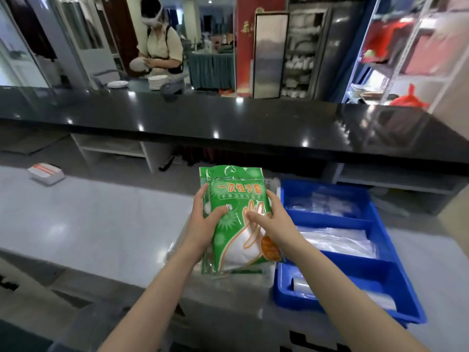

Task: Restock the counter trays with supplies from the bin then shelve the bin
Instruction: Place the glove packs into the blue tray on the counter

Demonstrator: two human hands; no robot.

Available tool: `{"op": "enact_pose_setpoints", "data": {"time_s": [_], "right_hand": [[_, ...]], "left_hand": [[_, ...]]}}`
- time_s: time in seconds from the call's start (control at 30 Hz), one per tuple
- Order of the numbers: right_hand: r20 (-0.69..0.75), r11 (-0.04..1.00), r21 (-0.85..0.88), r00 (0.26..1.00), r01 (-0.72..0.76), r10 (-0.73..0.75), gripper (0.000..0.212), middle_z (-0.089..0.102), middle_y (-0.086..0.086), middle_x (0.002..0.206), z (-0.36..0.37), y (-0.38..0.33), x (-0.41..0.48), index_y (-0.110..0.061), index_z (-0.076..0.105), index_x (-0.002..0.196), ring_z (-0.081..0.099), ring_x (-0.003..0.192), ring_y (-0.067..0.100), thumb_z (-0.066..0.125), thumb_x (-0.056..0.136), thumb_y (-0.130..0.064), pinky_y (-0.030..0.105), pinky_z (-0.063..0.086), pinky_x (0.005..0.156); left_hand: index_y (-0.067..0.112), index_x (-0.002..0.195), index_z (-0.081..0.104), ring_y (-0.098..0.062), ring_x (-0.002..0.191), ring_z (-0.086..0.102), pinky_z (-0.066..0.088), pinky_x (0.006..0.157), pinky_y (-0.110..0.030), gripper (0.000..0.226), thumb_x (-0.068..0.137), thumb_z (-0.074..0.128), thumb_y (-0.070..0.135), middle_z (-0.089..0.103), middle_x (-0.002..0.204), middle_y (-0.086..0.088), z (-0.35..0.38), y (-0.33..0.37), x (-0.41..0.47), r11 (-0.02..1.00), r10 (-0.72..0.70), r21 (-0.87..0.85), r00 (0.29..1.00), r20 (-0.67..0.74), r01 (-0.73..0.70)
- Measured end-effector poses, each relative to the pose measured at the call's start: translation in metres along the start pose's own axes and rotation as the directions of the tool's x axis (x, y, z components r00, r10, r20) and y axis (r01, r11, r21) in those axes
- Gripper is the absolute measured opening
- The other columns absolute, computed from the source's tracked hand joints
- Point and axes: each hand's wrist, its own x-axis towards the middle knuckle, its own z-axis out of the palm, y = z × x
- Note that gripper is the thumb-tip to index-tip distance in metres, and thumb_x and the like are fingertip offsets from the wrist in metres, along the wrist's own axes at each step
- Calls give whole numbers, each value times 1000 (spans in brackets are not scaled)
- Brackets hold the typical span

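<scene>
The green glove packets (233,232) stand nearly upright between my two hands, raised off the grey counter (101,224) – at least two of them, one edge showing behind the other. My left hand (203,219) grips their left side, thumb pressed across the front and fingers wrapped behind. My right hand (271,219) grips the right edge the same way, its thumb lying on the printed glove outline. Something translucent sits under the packets below my left wrist; I cannot tell what. Just to the right of my right fingers lies the blue tray (330,217), with clear plastic bags (337,240) in its middle compartment. Beyond my fingertips runs a black raised ledge (228,123) – far to the left of it, a white box (47,172).
</scene>
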Motion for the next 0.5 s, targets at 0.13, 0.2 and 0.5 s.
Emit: {"op": "enact_pose_setpoints", "data": {"time_s": [0.13,0.2,0.5], "right_hand": [[-54,997,-5,995,-83,83,77,60,-11,118,5,10,49,-34,26,144,60,105,9,72,83,-28,31,49,87],[-76,990,-31,988,-136,134,77,62,-8,117,9,19,66,-33,24,145,64,102,14,71,84,-25,39,52,91],[-212,948,-240,964,-211,160,82,54,-13,132,26,47,91,-30,24,147,56,116,10,74,82,-27,13,41,89]], "left_hand": [[40,138,34,-11,107,63,58,79,-30,64,86,66,18,50,137,0,3,-26,56,997,-61,40,997,45,59],[37,140,32,-5,99,66,57,70,-22,66,86,66,18,51,137,-1,3,-42,73,992,-109,69,992,66,105],[30,143,32,-20,135,36,33,111,-43,64,87,63,31,36,150,-1,0,-80,104,847,-122,527,991,62,71]]}}
